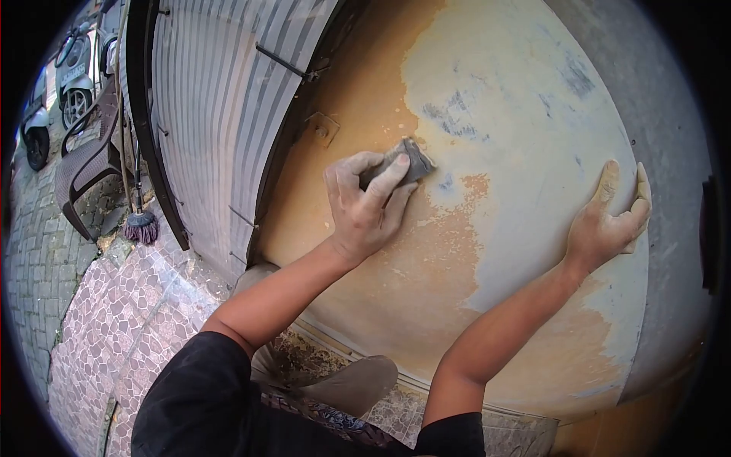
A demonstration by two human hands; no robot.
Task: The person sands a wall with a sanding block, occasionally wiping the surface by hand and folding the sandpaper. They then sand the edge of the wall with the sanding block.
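Note:
My left hand (369,202), coated in pale dust, grips a dark grey sanding pad (411,161) and holds it against a large curved panel (525,129). The pad lies where the panel's orange-brown surface meets a whitish, patchy area with bluish-grey marks. At the panel's right edge is my right hand (609,221), also dusty, with its thumb and fingers apart. The thumb rests on the whitish face, and the other fingers reach around toward the edge. Nothing shows in the right hand apart from the panel it touches.
A striped sheet (221,99) in a dark frame stands left of the panel. Further left are a brown woven chair (87,164), a brush (141,226) with a long handle, and parked scooters (74,72). Patterned tiles (114,312) cover the ground beside grey paving.

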